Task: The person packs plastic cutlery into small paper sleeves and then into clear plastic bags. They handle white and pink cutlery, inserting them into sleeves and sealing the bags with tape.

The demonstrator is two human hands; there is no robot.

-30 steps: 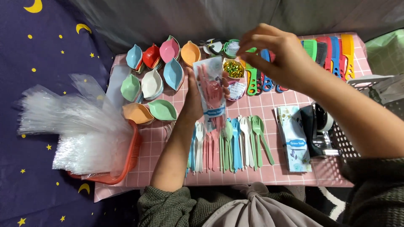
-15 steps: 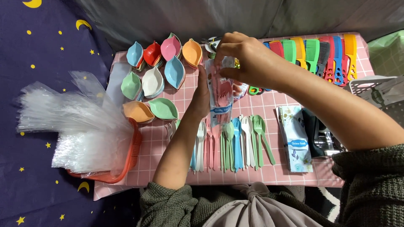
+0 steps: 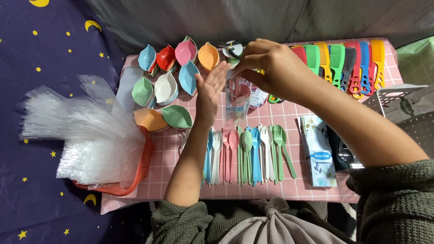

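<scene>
Now our right hand [image 3: 271,68] has moved leftward, fingers pinched on the top of the clear packet [image 3: 237,97]; our left hand [image 3: 209,92], open flat, supports its side.

Right hand [image 3: 271,68] hides the clear bag's [image 3: 236,97] top.

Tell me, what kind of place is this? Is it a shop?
Probably a home packing spot, not a shop: a small table with a pink checked cloth sits among dark star-patterned fabric. Rows of plastic cutlery, leaf-shaped dishes and combs lie sorted beside a basket of clear bags.
</scene>
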